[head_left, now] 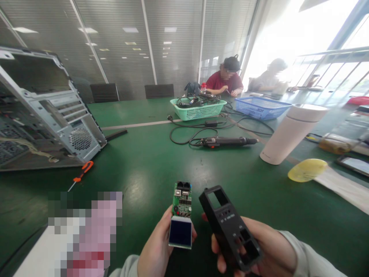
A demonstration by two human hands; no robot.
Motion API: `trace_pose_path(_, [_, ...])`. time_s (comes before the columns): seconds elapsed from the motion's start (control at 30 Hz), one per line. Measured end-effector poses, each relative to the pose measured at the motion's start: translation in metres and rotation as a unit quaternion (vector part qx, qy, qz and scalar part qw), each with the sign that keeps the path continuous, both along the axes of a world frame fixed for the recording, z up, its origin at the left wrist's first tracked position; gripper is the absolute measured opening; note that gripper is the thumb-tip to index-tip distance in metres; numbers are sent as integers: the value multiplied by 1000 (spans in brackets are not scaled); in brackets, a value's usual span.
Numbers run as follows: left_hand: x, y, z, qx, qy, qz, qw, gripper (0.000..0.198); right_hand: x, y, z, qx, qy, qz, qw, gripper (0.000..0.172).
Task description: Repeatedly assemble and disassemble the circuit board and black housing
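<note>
My left hand (157, 244) is closed on a green circuit board (181, 207) that carries sockets at its far end and a small dark display (180, 232) at its near end. A black plastic casing (227, 227) with several cut-out openings is tilted in my right hand (268, 244), whose fingers wrap round its sides and underside. Board and casing are side by side above the green table, with a gap between them. Part of each hand is hidden behind what it holds.
An open metal computer case (77, 115) stands at the left, near an orange-handled screwdriver (83, 171). Beyond my hands lies a corded electric screwdriver (227, 141). A green basket (198, 112) of cables, a blue basket (259, 111) and a pale tumbler (291, 134) stand farther off. Two people sit behind.
</note>
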State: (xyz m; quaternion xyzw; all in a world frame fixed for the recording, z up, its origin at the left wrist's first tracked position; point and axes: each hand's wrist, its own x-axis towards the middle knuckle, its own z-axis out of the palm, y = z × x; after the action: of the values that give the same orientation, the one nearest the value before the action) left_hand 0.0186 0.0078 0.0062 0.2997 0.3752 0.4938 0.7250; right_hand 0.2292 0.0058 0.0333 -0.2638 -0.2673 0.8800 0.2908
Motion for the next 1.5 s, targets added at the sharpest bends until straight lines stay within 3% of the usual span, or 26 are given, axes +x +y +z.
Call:
trace_pose_path(0.13, [-2, -1, 2, -33, 13, -9, 999, 45, -1, -4, 9, -28, 10, -58, 998, 25])
trace_pose_path(0.23, [-3, 0, -8, -27, 2, -5, 1000, 49, -4, -5, 10, -14, -19, -91, 996, 31])
trace_pose_path(0.3, [-4, 1, -17, -20, 6, -2, 1000, 49, -3, -1, 5, 35, -95, -143, 985, 40])
trace_pose_path(0.37, [-4, 1, -23, -10, 13, 5, 1000, 47, 4, 7, 0, 134, -214, -205, 946, 50])
trace_pose_path(0.43, [-4, 0, -26, 5, 20, 12, 1000, 43, 17, 17, -4, 263, -361, -253, 858, 55])
trace_pose_path(0.5, [-5, -1, -28, 8, 24, 16, 1000, 43, 35, 26, -6, 378, -505, -270, 727, 54])
trace_pose_path(0.6, [-9, -4, -30, -33, 39, 42, 998, 54, 65, 33, -6, 439, -667, -250, 548, 55])
trace_pose_path(0.67, [-12, -6, -30, -55, 48, 52, 996, 62, 86, 35, -8, 413, -750, -211, 472, 61])
trace_pose_path(0.73, [-16, -7, -27, -55, 43, 39, 997, 63, 108, 37, -11, 371, -807, -179, 424, 68])
trace_pose_path(0.8, [-18, -7, -22, -39, 36, 13, 999, 59, 128, 40, -14, 338, -833, -166, 405, 72])
trace_pose_path(0.9, [-18, -5, -14, -13, 29, -15, 999, 51, 149, 43, -16, 313, -847, -150, 403, 78])
trace_pose_path(1.0, [-17, -5, -10, -7, 3, -19, 1000, 44, 152, 43, -16, 306, -858, -131, 391, 83])
trace_pose_path(1.07, [-16, -6, -11, -22, -22, -4, 1000, 40, 146, 40, -14, 323, -863, -148, 360, 85])
trace_pose_path(1.17, [-11, -6, -12, -28, -36, 30, 999, 38, 133, 36, -11, 384, -856, -190, 288, 78])
trace_pose_path(1.27, [-5, -4, -7, 17, 4, 37, 999, 37, 117, 34, -8, 478, -821, -224, 217, 62])
trace_pose_path(1.33, [-2, -1, -2, 46, 32, 31, 998, 38, 105, 34, -6, 550, -777, -243, 185, 54])
trace_pose_path(1.4, [-1, 1, 1, 70, 51, 16, 996, 39, 91, 34, -3, 610, -730, -254, 175, 47])
trace_pose_path(1.5, [-5, -2, 3, 135, 120, -18, 983, 29, 68, 28, 5, 670, -670, -259, 188, 34])
